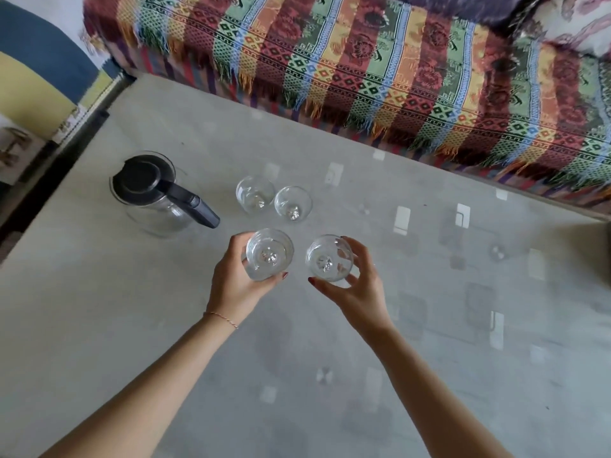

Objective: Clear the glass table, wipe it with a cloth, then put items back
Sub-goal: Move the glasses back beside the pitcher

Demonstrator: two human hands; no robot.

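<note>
- We hold a clear glass in our left hand, fingers and thumb curled round its side, over the middle of the glass table.
- We hold a second clear glass in our right hand, thumb at the near side and fingertips spread round the far rim; whether either glass touches the tabletop, we cannot tell.
- The two held glasses sit side by side, apart.
- Just beyond them two more glasses, one on the left and one on the right, stand upright on the table, close together.
- To the left of those stands a glass jug with a black lid, its dark handle pointing toward the glasses.
- A thin bracelet circles our left wrist.
- Past the far table edge lies a striped, fringed sofa throw.
</note>
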